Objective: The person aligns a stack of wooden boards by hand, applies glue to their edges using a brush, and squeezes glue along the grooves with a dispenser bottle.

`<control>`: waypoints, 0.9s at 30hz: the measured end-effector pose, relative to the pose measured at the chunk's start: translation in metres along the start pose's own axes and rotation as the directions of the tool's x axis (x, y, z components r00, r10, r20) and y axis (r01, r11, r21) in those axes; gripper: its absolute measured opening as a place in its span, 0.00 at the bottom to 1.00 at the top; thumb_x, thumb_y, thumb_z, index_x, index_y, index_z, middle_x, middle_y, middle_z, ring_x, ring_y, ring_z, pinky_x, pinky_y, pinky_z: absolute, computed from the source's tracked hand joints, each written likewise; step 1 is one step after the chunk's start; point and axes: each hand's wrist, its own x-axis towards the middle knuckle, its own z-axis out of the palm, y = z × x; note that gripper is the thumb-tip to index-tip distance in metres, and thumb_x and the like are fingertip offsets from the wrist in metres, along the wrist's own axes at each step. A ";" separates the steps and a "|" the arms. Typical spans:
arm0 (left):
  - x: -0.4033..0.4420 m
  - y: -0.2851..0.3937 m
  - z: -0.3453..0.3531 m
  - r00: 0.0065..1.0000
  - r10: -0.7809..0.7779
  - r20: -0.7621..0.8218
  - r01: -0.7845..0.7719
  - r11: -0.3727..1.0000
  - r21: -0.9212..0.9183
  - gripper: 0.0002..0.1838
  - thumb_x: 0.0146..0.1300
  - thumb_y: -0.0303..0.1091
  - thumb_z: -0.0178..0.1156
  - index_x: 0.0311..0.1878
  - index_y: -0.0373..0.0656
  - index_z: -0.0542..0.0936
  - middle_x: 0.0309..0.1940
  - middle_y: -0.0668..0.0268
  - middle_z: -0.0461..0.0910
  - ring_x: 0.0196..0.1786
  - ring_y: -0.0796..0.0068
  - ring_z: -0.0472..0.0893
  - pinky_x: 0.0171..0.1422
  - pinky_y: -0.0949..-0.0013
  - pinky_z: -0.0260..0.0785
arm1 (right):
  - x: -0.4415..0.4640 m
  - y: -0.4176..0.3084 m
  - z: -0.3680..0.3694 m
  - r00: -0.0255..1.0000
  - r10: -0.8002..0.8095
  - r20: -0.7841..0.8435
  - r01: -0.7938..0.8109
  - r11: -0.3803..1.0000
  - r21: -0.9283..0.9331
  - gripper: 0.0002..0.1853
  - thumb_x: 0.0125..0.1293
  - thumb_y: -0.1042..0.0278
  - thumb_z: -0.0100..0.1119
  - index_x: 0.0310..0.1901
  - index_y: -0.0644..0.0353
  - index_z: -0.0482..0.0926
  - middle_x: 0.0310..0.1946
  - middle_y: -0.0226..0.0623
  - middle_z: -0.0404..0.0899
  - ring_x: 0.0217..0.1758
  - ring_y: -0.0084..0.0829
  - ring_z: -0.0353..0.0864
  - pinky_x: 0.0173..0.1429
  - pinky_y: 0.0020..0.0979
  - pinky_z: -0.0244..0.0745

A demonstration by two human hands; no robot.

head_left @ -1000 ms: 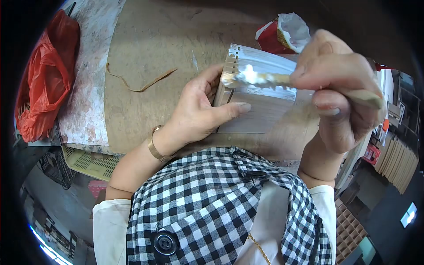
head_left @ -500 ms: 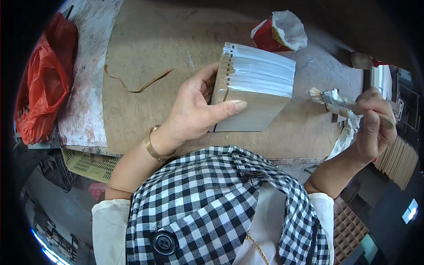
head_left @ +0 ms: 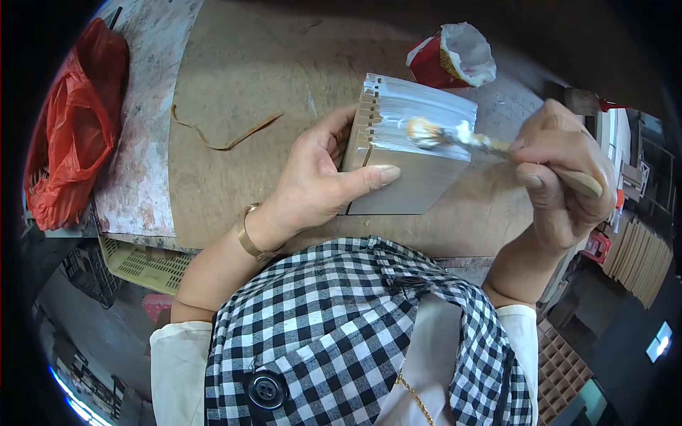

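Observation:
A stack of thin boards (head_left: 405, 177) stands on the worktable, its upper face streaked with wet white coating and its left edge notched. My left hand (head_left: 320, 170) grips the stack at its left end, thumb across the near side and the other fingers partly hidden behind. Between the thumb and fingers of my right hand (head_left: 568, 174) is the handle of a brush (head_left: 455, 136). White stuff clings to the brush, and its blurred bristles are over the white face; whether they touch it I cannot tell.
Behind the stack is a red and white container (head_left: 444, 60). A red plastic bag (head_left: 74, 135) lies at the far left, and a thin brown strip (head_left: 231, 145) rests on the worktable (head_left: 241, 78). Below the left edge sits a yellow crate (head_left: 142, 266).
My right hand first swung the brush off to the right of the stack, then brought it back over the white face. My left hand has kept its hold on the stack.

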 end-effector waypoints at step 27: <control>0.001 -0.005 0.001 0.996 0.085 -0.012 -0.085 0.996 0.023 0.32 0.46 0.26 0.67 0.56 0.31 0.65 0.47 0.53 0.74 0.47 0.67 0.75 0.56 0.68 0.66 | 0.015 -0.025 0.039 0.727 0.559 -0.399 -0.537 0.825 0.176 0.09 0.62 0.69 0.54 0.35 0.68 0.77 0.28 0.40 0.79 0.15 0.22 0.73 0.21 0.17 0.69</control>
